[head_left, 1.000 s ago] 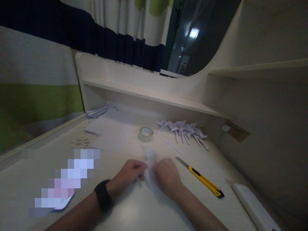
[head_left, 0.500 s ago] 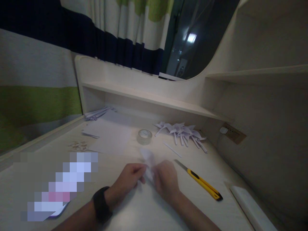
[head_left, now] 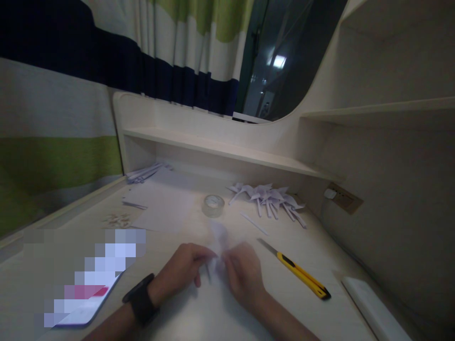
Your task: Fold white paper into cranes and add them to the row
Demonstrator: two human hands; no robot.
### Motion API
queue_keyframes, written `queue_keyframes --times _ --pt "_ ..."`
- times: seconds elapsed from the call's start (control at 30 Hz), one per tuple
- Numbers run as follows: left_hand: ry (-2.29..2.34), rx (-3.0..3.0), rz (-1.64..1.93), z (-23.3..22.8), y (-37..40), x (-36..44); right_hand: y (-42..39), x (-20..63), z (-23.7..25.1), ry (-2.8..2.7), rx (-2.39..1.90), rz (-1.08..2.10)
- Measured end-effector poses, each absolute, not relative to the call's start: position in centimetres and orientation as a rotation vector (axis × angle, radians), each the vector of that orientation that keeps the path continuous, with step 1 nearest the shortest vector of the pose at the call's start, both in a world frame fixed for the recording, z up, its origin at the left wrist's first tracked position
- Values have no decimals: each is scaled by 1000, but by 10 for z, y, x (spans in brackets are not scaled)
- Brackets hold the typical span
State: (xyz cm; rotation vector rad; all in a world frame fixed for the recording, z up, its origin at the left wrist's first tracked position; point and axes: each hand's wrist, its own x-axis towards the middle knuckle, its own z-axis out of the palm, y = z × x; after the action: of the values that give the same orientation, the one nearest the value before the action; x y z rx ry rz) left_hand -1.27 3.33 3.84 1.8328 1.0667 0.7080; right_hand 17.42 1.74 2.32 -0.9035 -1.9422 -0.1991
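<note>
Between my two hands is a folded piece of white paper (head_left: 218,232), blurred, with one pointed flap sticking up away from me. My left hand (head_left: 185,267), with a black watch on its wrist, pinches the paper's left side between thumb and forefinger. On the other side, my right hand (head_left: 245,270) has its fingers closed on the paper near its middle. Beyond the hands stands a roll of clear tape (head_left: 213,206). A thin white paper stick (head_left: 254,223) lies to its right, and a yellow utility knife (head_left: 296,272) rests to the right of my right hand.
Several paper pinwheels (head_left: 268,196) lie at the back right. White sheets (head_left: 165,199), rolled paper sticks (head_left: 147,173) and a cluster of small pale pieces (head_left: 117,220) are at the left. A partly pixelated phone (head_left: 88,310) lies front left, a white bar-shaped object (head_left: 369,303) front right.
My left hand has shifted slightly left, its fingers more spread below the pinch. The paper between the hands has turned a little. The whole view has tipped slightly upward.
</note>
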Motion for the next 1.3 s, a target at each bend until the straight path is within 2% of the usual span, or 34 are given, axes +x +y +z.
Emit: queue_keyframes --times 0.67,1.03,1.3 --pt "968 1713 685 17 51 -20 14 177 32 -1981 -824 -92" --pt "982 1934 828 29 44 -18 16 179 36 -1974 -803 -59" --pt "1103 2306 924 38 32 -15 10 175 40 -1893 -787 -13"
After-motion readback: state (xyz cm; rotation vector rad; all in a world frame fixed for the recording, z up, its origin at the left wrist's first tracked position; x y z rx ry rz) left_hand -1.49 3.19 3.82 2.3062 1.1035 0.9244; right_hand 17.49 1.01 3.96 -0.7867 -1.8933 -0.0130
